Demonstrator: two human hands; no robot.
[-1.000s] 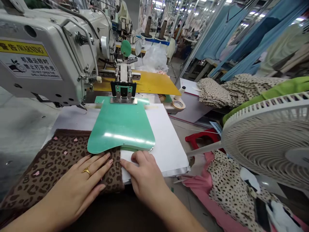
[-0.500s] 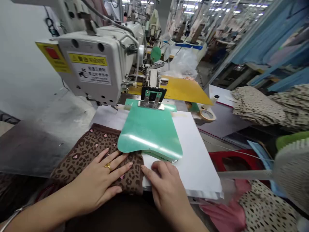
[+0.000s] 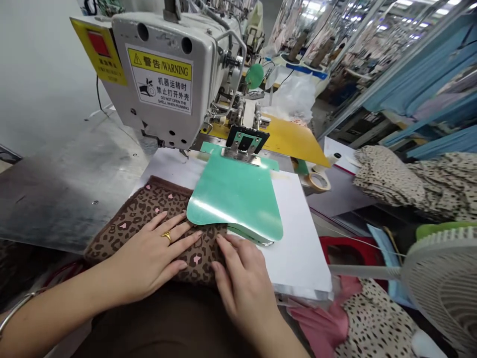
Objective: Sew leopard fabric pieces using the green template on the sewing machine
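Note:
A brown leopard-print fabric piece [image 3: 128,219] with small pink spots lies on the white board [image 3: 298,248]. Its upper right part goes under the curved front edge of the green plastic template [image 3: 238,191]. My left hand [image 3: 154,253], with a gold ring, rests flat on the fabric, fingers stretched out and their tips close to the template. At the fabric's right edge, my right hand [image 3: 244,273] touches the cloth with its fingertips, thumb and forefinger apart. Behind the template stands the sewing machine [image 3: 160,89], whose metal clamp [image 3: 244,144] sits at the template's back end.
A yellow sheet [image 3: 290,139] extends behind the clamp, with a tape roll [image 3: 318,181] at its right. Spotted fabric stacks [image 3: 391,174] lie farther right. A fan [image 3: 443,278] stands close on the right, near pink cloth [image 3: 320,318]. A metal tabletop [image 3: 55,184] spreads leftward.
The head view has shifted, so the machine looks nearer. My right hand has moved slightly onto the fabric's edge, its fingers less curled. My left hand stays flat on the cloth.

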